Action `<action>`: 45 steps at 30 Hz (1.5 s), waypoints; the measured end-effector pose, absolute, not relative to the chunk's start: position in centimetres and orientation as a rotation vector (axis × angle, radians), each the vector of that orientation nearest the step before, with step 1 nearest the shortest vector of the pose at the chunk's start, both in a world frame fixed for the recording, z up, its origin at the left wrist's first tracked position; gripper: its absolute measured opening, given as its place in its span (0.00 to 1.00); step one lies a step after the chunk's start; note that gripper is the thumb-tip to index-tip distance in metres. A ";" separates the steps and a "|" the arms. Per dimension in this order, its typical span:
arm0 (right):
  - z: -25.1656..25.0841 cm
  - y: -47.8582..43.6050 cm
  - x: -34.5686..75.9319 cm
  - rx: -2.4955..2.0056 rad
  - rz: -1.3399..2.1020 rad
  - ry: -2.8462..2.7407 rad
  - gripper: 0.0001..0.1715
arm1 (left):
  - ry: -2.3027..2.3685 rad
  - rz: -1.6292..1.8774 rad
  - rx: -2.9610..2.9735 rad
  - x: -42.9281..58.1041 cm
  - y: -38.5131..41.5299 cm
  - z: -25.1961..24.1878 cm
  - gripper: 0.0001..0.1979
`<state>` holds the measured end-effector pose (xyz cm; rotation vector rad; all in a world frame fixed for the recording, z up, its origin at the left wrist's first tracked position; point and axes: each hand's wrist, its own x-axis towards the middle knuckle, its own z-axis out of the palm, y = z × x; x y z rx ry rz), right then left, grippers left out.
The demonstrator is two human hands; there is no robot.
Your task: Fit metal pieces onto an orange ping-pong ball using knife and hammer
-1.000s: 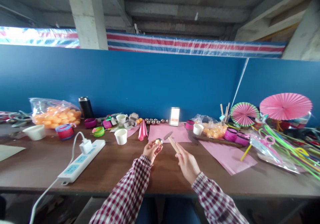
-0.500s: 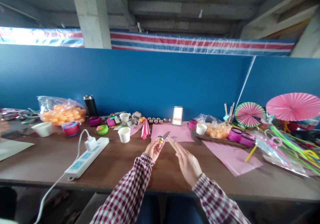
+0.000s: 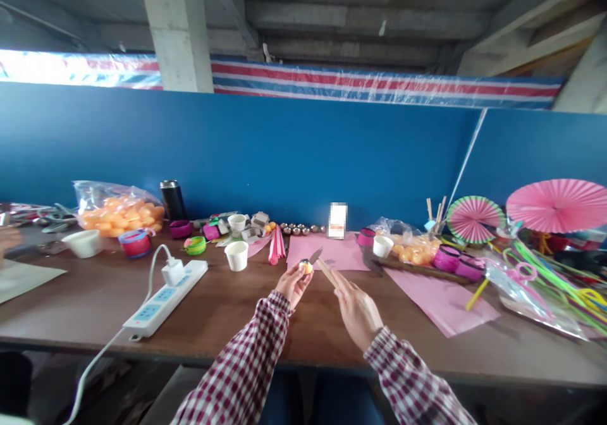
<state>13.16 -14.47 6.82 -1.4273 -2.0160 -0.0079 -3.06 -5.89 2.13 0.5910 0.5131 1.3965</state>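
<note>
My left hand (image 3: 293, 282) is raised over the brown table (image 3: 227, 311) and pinches a small orange ball (image 3: 306, 267) at its fingertips. My right hand (image 3: 355, 308) is closed on the wooden handle of a small knife (image 3: 324, 267). The metal blade points left and up, its tip right beside the ball. Both sleeves are red and white check. A pink paper sheet (image 3: 332, 252) lies just beyond the hands.
A white power strip (image 3: 164, 292) with a plug lies to the left, white cups (image 3: 236, 255) and colourful tape rolls behind it. Bags of orange balls (image 3: 118, 213) sit left and right. Pink paper fans (image 3: 557, 205), green straws (image 3: 554, 267) and another pink sheet (image 3: 441, 298) crowd the right. Another person's hand (image 3: 7, 238) shows far left.
The hands have stayed nearly still with the ball and knife; the knife tip has kept close to the ball. The view has drifted slightly to the left.
</note>
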 end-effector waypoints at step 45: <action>7.0 -6.0 14.6 -1.587 -0.194 -1.920 0.19 | 0.661 1.457 0.453 -1.8 0.1 3.5 0.09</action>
